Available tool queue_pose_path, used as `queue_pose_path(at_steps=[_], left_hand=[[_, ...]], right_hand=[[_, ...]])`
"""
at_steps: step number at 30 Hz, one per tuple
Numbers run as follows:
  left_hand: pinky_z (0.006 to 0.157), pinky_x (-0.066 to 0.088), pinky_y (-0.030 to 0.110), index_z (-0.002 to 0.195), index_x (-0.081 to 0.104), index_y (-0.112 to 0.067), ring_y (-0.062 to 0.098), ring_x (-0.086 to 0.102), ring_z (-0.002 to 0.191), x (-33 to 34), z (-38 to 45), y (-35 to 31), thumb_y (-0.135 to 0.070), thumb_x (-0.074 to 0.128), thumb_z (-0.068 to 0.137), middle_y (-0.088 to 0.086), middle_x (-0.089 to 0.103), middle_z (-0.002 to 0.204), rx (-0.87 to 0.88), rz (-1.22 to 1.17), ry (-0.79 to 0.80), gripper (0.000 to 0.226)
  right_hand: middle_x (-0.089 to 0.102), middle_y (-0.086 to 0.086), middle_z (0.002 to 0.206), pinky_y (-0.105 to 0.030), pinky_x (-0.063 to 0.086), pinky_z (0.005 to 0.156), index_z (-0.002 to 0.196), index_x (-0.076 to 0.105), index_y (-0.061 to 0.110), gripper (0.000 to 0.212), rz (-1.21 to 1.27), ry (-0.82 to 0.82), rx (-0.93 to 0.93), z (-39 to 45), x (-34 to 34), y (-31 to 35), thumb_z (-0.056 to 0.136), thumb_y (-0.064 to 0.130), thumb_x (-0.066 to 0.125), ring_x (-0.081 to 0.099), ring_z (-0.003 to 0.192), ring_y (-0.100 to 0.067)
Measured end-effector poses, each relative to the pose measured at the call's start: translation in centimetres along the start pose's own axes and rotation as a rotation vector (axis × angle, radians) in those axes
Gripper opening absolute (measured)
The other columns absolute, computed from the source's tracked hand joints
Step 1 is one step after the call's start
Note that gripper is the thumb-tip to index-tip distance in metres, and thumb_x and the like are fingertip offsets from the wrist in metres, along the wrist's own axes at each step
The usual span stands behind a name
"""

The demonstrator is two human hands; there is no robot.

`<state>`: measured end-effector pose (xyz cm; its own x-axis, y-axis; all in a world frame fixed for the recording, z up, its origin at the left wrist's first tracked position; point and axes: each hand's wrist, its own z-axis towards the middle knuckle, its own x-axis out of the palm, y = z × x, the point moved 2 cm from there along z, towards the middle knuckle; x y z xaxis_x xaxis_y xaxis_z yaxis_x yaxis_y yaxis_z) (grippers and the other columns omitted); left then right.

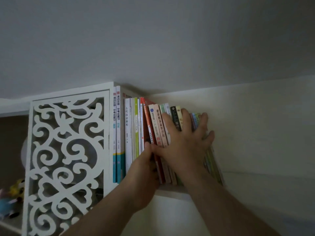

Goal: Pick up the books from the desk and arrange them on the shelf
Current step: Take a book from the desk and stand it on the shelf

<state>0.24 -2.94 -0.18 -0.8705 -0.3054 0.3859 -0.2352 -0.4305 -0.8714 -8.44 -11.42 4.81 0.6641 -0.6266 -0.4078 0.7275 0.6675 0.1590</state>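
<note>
two hands on one book row (136,126) — right hand (185,142) fingers splayed flat, left hand (144,169) grip unclear.

A white fretwork panel (68,159) of cut-out scrolls stands left. Beyond it, low at the left edge, sit small toys (12,200) (yellow and blue, too blurred to name). Grey wall (153,40) rises above.

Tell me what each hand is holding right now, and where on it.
The right hand presses flat, fingers spread, on the spines of the leaning books. The left hand reaches in at the lower spine of the red book; its grip cannot be told.
</note>
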Motion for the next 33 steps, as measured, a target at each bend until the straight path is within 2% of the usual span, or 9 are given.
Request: queue_pose_path(at_steps=[5,9,12,14,18,22,25,31,33], left_hand=[[0.101,0.054,0.055,0.135,0.061,-0.046,0.028,0.067,0.123,1.5,-0.9,-1.0,-0.063,0.039,0.105,0.001,0.074,0.127,0.032,0.049,-0.006,0.041],[0.106,0.05,0.044,0.151,0.044,-0.048,0.014,0.049,0.141,1.5,-4.7,-0.7,-0.03,0.066,0.097,-0.015,0.052,0.154,0.393,0.227,0.047,0.061],[0.126,0.015,0.055,0.156,0.017,-0.064,0.003,-0.004,0.16,2.5,-5.9,-1.6,-0.04,0.06,0.087,-0.036,0.0,0.168,0.724,0.858,0.165,0.084],[0.126,-0.003,0.056,0.161,0.007,-0.055,0.012,-0.025,0.158,3.4,-3.1,-1.6,-0.055,0.048,0.094,-0.022,-0.019,0.171,0.912,1.371,0.082,0.078],[0.126,0.008,0.066,0.167,0.001,-0.038,0.038,-0.013,0.16,2.2,3.4,1.0,-0.067,0.024,0.105,0.008,-0.01,0.175,1.046,1.837,-0.057,0.072],[0.126,0.005,0.067,0.167,-0.006,-0.031,0.037,-0.013,0.16,1.2,4.6,2.8,-0.066,0.018,0.107,0.009,-0.012,0.175,1.04,1.813,-0.144,0.074],[0.125,0.006,0.069,0.166,-0.011,-0.028,0.038,-0.013,0.16,1.2,3.8,3.8,-0.06,0.016,0.108,0.012,-0.016,0.174,0.952,1.751,-0.109,0.072],[0.12,0.022,0.069,0.163,0.032,-0.018,0.049,0.02,0.155,0.2,-2.8,9.5,-0.05,0.039,0.103,0.022,0.02,0.171,0.991,1.518,-0.012,0.069],[0.124,0.019,0.058,0.158,0.041,-0.012,0.045,0.023,0.154,1.1,-6.4,12.9,-0.034,0.06,0.094,0.022,0.029,0.166,0.991,1.287,0.029,0.071]], right_hand=[[0.006,-0.003,0.172,-0.081,0.008,0.114,0.159,0.01,0.053,0.098,0.036,0.037,0.005,0.1,0.4,1.7,0.076,0.09,0.049,-0.011,0.154,-0.054],[-0.021,0.012,0.171,-0.076,0.001,0.12,0.156,-0.014,0.058,0.104,0.303,0.179,-0.097,0.3,-1.7,-0.2,0.085,0.082,0.057,-0.023,0.157,-0.04],[-0.013,0.017,0.172,-0.068,0.016,0.124,0.161,-0.004,0.05,0.099,0.476,0.068,-0.039,-0.1,-4.5,-5.0,0.09,0.068,0.063,-0.007,0.162,-0.024],[-0.004,0.01,0.174,-0.065,0.02,0.124,0.163,-0.004,0.042,0.106,0.322,0.192,0.046,-1.6,-4.8,-8.3,0.086,0.076,0.061,0.004,0.161,-0.024],[0.047,-0.009,0.157,-0.045,0.052,0.104,0.161,-0.001,0.041,0.095,0.266,0.599,0.099,-5.1,-3.0,-10.7,0.095,0.058,0.066,0.059,0.128,-0.025],[0.062,-0.013,0.145,-0.043,0.055,0.096,0.163,-0.014,0.034,0.1,0.118,0.694,0.157,-4.8,-2.0,-10.8,0.1,0.052,0.062,0.067,0.112,-0.031],[0.063,-0.015,0.14,-0.042,0.054,0.096,0.159,0.028,0.025,0.081,0.013,0.69,0.209,-4.6,-2.2,-10.7,0.096,0.064,0.06,0.065,0.114,-0.034],[0.068,-0.008,0.126,-0.037,0.045,0.078,0.143,0.056,0.022,0.053,-0.226,0.544,0.005,-9.2,-5.3,-8.6,0.108,0.056,0.036,0.066,0.108,-0.031],[0.06,-0.005,0.144,-0.041,0.044,0.098,0.153,0.047,0.024,0.051,-0.188,0.412,-0.175,-13.9,-7.1,-9.7,0.105,0.039,0.046,0.057,0.13,-0.029]])
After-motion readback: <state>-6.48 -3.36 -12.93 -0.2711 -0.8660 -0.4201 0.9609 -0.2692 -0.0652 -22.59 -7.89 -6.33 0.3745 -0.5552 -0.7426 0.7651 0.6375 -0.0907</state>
